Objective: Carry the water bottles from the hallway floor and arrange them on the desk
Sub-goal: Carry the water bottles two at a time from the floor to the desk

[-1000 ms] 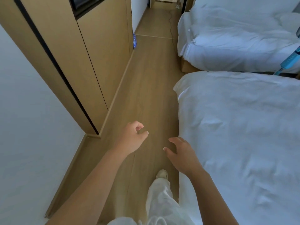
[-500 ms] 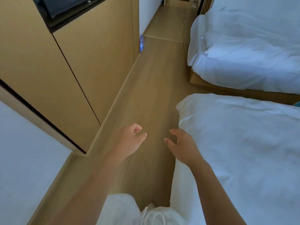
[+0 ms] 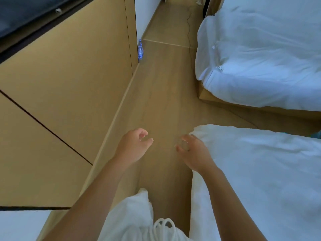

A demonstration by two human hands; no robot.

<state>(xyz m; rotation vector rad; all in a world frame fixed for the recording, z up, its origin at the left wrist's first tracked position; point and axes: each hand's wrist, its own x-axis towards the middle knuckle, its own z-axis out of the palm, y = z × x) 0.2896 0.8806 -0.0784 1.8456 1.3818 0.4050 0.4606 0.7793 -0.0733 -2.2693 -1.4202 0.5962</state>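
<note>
A clear water bottle [image 3: 140,50] with a blue label stands upright on the wooden floor, far ahead, tight against the corner of the wooden cabinet. My left hand [image 3: 134,146] hangs in front of me with loosely curled fingers and holds nothing. My right hand [image 3: 192,151] is beside it, fingers relaxed and empty, just at the corner of the near bed. Both hands are well short of the bottle. The desk is not in view.
A long wooden cabinet [image 3: 73,80] lines the left side. Two beds with white covers stand on the right, the near bed [image 3: 260,171] and the far bed [image 3: 260,54]. A dark cable [image 3: 188,28] runs along the floor ahead. The passage between them is narrow.
I have walked forward along the passage; the bottle is closer and larger, and the far bed has come nearer. Both hands stay empty at the same height.
</note>
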